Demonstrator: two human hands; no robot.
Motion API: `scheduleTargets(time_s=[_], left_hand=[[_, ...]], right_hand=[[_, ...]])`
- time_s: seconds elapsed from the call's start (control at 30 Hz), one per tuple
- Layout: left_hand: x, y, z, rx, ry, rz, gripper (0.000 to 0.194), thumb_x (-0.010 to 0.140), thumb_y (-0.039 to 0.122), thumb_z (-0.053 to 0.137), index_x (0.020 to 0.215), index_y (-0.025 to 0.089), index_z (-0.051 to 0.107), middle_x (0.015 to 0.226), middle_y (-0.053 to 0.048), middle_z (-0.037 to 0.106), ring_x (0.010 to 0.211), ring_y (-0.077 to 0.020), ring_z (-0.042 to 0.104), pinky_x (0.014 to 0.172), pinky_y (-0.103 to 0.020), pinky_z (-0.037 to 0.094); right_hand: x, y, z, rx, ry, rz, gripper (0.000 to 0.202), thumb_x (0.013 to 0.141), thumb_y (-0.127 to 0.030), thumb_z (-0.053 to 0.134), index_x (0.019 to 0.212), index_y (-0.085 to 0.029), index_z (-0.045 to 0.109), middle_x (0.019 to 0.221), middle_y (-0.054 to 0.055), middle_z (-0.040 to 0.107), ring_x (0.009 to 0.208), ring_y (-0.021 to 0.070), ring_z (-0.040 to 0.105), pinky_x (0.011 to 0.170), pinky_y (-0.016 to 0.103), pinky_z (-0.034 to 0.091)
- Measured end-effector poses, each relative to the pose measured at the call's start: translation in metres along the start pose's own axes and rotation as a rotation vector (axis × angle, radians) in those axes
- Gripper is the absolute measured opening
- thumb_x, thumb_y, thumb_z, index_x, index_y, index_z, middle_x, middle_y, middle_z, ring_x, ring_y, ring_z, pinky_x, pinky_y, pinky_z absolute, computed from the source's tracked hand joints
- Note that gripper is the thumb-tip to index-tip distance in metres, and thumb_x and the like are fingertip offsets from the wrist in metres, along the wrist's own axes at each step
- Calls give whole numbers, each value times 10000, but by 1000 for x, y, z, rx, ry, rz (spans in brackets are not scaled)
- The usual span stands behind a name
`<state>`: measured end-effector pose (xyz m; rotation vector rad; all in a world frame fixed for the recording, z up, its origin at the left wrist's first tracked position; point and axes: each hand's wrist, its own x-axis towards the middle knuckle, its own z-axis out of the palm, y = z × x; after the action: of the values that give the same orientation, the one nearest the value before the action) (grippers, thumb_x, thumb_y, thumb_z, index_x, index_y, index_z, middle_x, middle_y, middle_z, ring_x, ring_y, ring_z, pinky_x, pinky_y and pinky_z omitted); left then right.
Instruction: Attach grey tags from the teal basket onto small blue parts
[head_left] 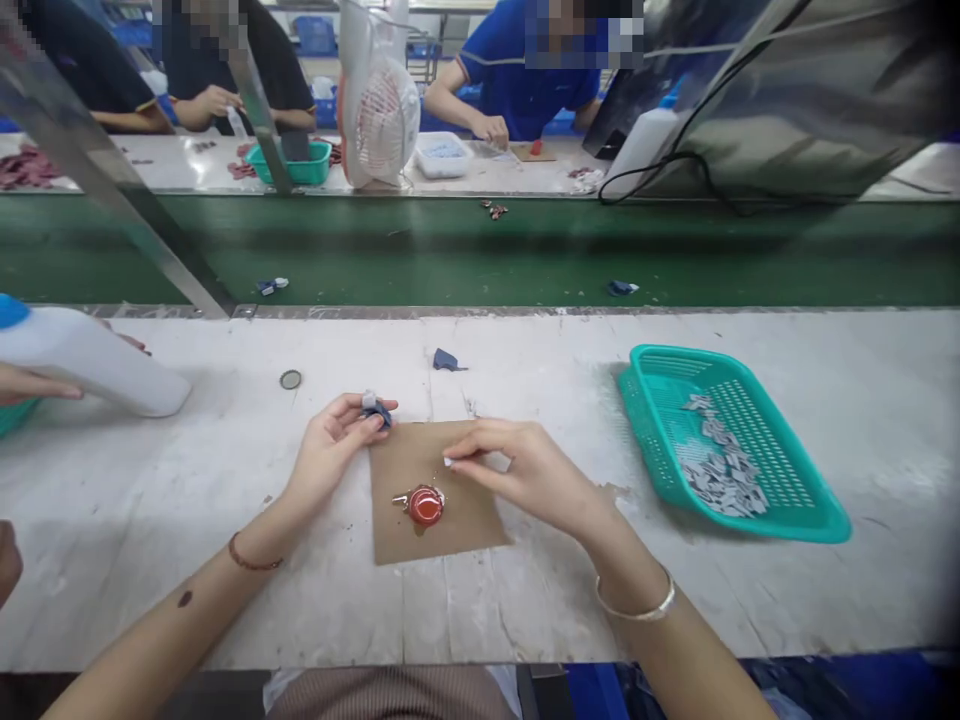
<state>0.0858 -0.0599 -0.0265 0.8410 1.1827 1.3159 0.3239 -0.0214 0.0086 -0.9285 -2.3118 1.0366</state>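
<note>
We took the brown sheet [472,525] as our landmark: it lay on a scuffed, pale worktable [555,610], with a glossy red blob [426,506] near its middle. To the right of the sheet, well apart, stood a green basket [636,415] with many small grey pieces [724,485] in it. Just beyond the sheet's far edge we saw a loose dark-blue piece [445,359], and beyond its far-left corner a small round disc [290,380]. Farther left of the sheet a white bottle [112,360] with a blue cap leaned over, with a neighbour's hand [34,382] against it. Straight beyond the sheet a green belt [420,240] crossed the room, bearing a few small pieces. Past it, farther from the sheet, we saw a fan [386,115], a second bench and people, one in a blue shirt [510,70].

At the sheet's far-left corner our left hand [330,440] was partly curled, thumb and fingers gripping a blue-grey piece [380,412] with a paler part on top. Over the sheet's right half our right hand [540,470] was nearly closed at the fingertips, thumb and forefinger pinching a tiny white bit [448,462] above and right of the red blob.
</note>
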Motion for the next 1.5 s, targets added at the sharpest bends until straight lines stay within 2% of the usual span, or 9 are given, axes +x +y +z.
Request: scheduleTargets(time_s=[0.17,0.33,0.47,0.57,0.67,0.8,0.9,1.17,1.5], left_hand=[[-9,-17,1,-2,12,56,258,747,330,793,886,173,643,931,-30,714,835,-154,689,795,-275,545],[-9,-23,-1,-13,-1,80,232,752,302,777,902,175,654,937,-46,726,879,-170,677,830,-298,532],[-10,-22,-1,36,-30,90,206,776,283,752,927,168,671,965,-72,743,908,-191,687,855,-322,532],[-12,-20,-1,66,-45,96,184,785,276,745,911,162,675,995,-90,747,933,-204,689,875,-337,532],[-13,-20,0,39,-86,92,161,790,269,742,886,162,669,995,-88,747,936,-201,693,886,-334,536],[-14,-23,3,15,-136,56,170,789,267,743,892,163,656,951,-75,748,914,-200,709,857,-322,555],[-16,-26,6,51,-160,56,166,792,268,734,890,161,653,917,-73,749,910,-211,717,822,-316,569],[-19,-27,7,100,-164,73,143,791,267,728,863,175,645,890,-70,753,874,-226,728,765,-324,588],[-19,-29,7,123,-148,61,147,772,257,741,867,180,659,887,-68,759,863,-234,743,765,-331,610]], right_hand=[[-4,-26,18,-81,-187,-80,116,925,-175,635,965,-185,743,912,41,702,844,159,657,759,284,510],[-4,-26,23,-204,-256,-83,160,944,-149,594,972,-196,744,919,46,686,840,167,649,756,295,520],[-6,-25,19,-224,-258,-63,178,945,-153,581,990,-203,746,915,55,688,840,177,651,741,302,524],[-5,-22,11,-129,-197,-6,158,926,-174,603,973,-208,750,902,53,706,834,182,658,737,310,523],[0,-15,7,107,-58,134,110,873,-249,677,931,-220,766,904,53,732,831,192,672,742,326,536],[10,-1,17,565,126,342,172,740,-357,809,845,-224,777,883,46,757,825,194,690,785,342,557],[15,6,29,726,179,409,209,698,-365,842,844,-228,783,889,39,768,820,180,694,832,348,556],[21,-2,40,725,162,389,221,696,-349,847,853,-210,776,907,45,768,880,206,713,913,408,570],[20,-6,41,543,139,272,167,731,-358,819,823,-222,783,887,52,692,873,203,679,827,376,605]])
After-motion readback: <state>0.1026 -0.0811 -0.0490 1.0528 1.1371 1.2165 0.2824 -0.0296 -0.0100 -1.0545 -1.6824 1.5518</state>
